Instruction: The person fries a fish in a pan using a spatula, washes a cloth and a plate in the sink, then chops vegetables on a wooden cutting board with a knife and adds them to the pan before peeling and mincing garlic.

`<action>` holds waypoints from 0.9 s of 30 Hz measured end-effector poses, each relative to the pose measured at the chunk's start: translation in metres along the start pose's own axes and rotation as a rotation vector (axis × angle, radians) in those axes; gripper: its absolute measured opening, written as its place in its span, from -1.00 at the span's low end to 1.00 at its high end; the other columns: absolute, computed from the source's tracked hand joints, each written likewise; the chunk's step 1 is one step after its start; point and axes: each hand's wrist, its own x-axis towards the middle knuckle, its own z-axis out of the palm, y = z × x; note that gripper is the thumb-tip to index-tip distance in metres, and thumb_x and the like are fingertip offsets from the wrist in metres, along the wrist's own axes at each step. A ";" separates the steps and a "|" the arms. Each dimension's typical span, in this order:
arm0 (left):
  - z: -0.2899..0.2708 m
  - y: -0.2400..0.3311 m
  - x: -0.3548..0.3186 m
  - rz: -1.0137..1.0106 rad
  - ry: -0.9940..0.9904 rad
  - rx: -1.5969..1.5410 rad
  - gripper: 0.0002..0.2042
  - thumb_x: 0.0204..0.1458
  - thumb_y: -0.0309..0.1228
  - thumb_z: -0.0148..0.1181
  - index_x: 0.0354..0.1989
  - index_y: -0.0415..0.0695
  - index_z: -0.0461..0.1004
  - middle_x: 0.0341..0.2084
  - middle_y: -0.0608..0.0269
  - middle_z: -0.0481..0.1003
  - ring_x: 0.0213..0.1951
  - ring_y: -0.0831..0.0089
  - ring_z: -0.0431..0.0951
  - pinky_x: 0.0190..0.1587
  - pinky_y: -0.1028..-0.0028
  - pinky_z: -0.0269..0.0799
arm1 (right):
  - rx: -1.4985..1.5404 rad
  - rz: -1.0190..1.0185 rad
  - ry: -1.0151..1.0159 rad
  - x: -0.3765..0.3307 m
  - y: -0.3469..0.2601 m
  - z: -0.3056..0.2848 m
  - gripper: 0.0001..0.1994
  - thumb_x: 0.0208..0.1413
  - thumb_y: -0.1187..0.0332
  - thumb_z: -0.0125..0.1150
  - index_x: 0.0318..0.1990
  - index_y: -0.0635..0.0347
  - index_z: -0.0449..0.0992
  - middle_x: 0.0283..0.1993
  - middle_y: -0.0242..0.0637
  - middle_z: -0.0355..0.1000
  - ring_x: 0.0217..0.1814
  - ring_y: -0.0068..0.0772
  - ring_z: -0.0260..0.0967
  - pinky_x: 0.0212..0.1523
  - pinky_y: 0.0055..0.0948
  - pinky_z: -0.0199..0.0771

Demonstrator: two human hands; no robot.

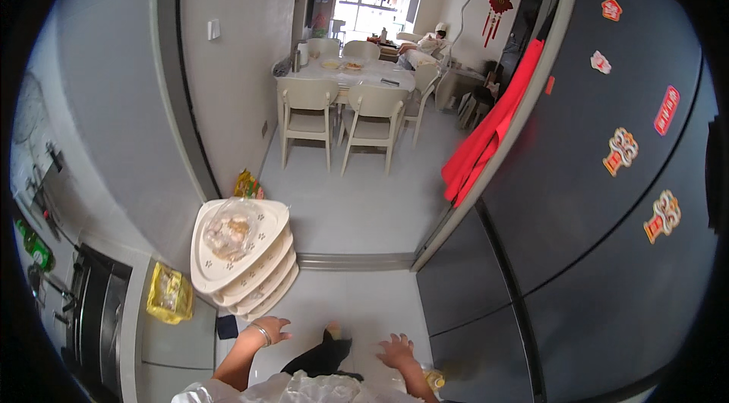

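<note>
My left hand (272,329), with a silver bracelet at the wrist, reaches forward with its fingers apart and nothing in them. It is nearest to a cream tiered rack (250,274), though not touching it. On the rack's top tier lies a clear plastic bag (231,230) of pale, lumpy pieces that I cannot name. My right hand (396,351) hangs over the floor, fingers spread and holding nothing. Beside that forearm stands a bottle with yellowish contents (434,379), partly hidden. Between the hands my dark trouser leg and a foot show below.
A tall dark grey fridge (562,168) with stickers lines the right side. Red cloth (493,130) hangs by the door frame. A floor track (357,261) crosses the doorway. Beyond stand a dining table (364,78) and chairs, with another person seated farther back. A yellow bag (169,294) sits left.
</note>
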 end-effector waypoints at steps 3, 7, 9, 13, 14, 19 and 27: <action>-0.030 -0.017 0.059 -0.059 0.005 0.108 -0.51 -0.06 -0.03 0.00 0.00 -0.05 0.29 -0.19 0.00 0.42 -0.10 0.09 0.38 -0.07 0.25 0.28 | 0.227 -0.073 -0.031 0.082 0.058 -0.003 -0.59 -0.03 -0.01 0.00 -0.03 -0.13 0.37 0.09 -0.18 0.22 0.15 -0.02 0.07 0.08 -0.07 0.10; -0.096 0.000 0.130 0.045 0.130 -0.013 -0.51 -0.06 0.01 -0.03 0.00 -0.03 0.30 -0.21 0.03 0.43 -0.10 0.13 0.39 -0.08 0.25 0.29 | 0.273 -0.035 -0.175 0.156 0.098 -0.039 -0.59 -0.03 0.00 -0.01 -0.04 -0.07 0.38 0.07 -0.22 0.25 0.11 -0.03 0.12 0.05 -0.11 0.15; -0.117 0.000 0.180 0.092 0.073 0.069 -0.51 -0.04 -0.02 -0.03 0.01 -0.06 0.28 -0.16 -0.01 0.40 -0.09 0.12 0.38 -0.07 0.25 0.28 | 0.323 -0.066 -0.177 0.195 0.108 -0.062 -0.59 -0.03 0.01 0.00 -0.06 -0.03 0.39 0.03 -0.21 0.29 0.07 -0.05 0.17 0.03 -0.16 0.19; -0.164 0.022 0.275 0.294 0.057 0.087 -0.52 -0.01 -0.07 -0.03 0.03 -0.10 0.27 -0.13 -0.06 0.37 -0.08 0.06 0.36 -0.04 0.25 0.26 | 0.503 -0.221 -0.104 0.281 0.145 -0.062 -0.60 -0.04 0.02 0.00 -0.11 0.04 0.42 -0.09 -0.17 0.37 -0.02 -0.10 0.27 -0.01 -0.25 0.25; -0.173 0.023 0.301 0.360 0.094 0.065 -0.53 -0.01 -0.08 -0.03 0.03 -0.09 0.27 -0.12 -0.06 0.36 -0.08 0.06 0.36 -0.04 0.24 0.27 | 0.524 -0.254 -0.085 0.303 0.149 -0.066 -0.60 -0.03 0.02 0.00 -0.12 0.05 0.43 -0.12 -0.16 0.38 -0.04 -0.11 0.29 -0.02 -0.26 0.25; -0.260 0.057 0.387 0.280 0.114 -0.016 -0.54 -0.02 -0.09 0.00 0.04 -0.04 0.26 -0.17 -0.03 0.40 -0.11 0.06 0.38 -0.08 0.25 0.29 | 0.363 -0.214 -0.156 0.433 0.195 -0.115 -0.58 -0.04 0.04 0.05 -0.11 0.12 0.42 -0.10 -0.13 0.37 -0.04 -0.10 0.29 -0.04 -0.28 0.27; -0.233 -0.058 0.532 -0.351 0.162 -1.179 -0.68 -0.03 -0.24 0.06 -0.12 -0.11 0.38 -0.26 0.09 0.46 -0.23 0.22 0.46 -0.28 0.32 0.38 | -0.049 -0.288 -0.426 0.674 0.262 -0.133 -0.75 -0.14 0.33 -0.08 -0.38 0.18 0.53 -0.28 -0.06 0.43 -0.22 -0.06 0.38 -0.18 -0.23 0.35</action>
